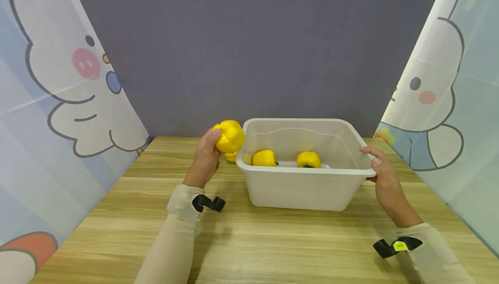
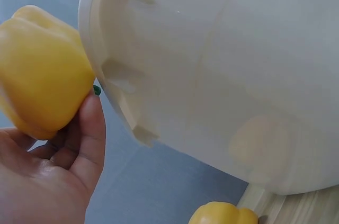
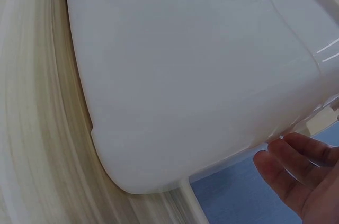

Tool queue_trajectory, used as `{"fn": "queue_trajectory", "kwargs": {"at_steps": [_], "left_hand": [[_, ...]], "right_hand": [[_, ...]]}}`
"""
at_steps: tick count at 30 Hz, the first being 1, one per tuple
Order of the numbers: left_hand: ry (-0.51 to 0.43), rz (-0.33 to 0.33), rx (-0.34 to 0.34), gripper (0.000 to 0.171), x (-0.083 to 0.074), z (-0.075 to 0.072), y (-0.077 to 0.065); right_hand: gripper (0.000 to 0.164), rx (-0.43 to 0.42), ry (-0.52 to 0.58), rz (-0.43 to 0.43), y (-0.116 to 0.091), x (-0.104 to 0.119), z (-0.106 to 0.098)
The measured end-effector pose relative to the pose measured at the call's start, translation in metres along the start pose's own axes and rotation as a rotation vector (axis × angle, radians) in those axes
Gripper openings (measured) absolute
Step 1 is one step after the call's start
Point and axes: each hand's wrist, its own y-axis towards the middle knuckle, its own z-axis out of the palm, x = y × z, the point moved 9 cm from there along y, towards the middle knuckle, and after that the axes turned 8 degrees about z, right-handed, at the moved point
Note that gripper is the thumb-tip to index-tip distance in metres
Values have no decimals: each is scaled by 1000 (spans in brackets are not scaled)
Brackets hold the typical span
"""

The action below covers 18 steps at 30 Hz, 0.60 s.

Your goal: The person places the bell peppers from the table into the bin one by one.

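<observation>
A yellow bell pepper is held in my left hand, level with the left rim of a white plastic bin. In the left wrist view the fingers curl round this pepper, and a bit of green stem shows beside the bin's outer wall. Inside the bin lie two yellow peppers, one on the left and one near the middle. Another pepper sits on the table outside the bin's left end. My right hand grips the bin's right rim, with fingers under its edge.
The bin stands on a wood-grain table. A dark grey panel rises behind the table, and cartoon-printed sheets hang at both sides.
</observation>
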Motion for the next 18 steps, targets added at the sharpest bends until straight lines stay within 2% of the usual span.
{"fn": "queue_trajectory", "kwargs": {"at_steps": [7,13,18], "left_hand": [[29,-4,-15,44,-3,5,1],[97,8,18,51,-8,9,3],[133,10,75,53,-9,13,6]], "right_hand": [[42,-11,11,-2,1,0,1],[41,-18,46,2,1,-1,0],[40,-17,81,-4,1,-1,0]]}}
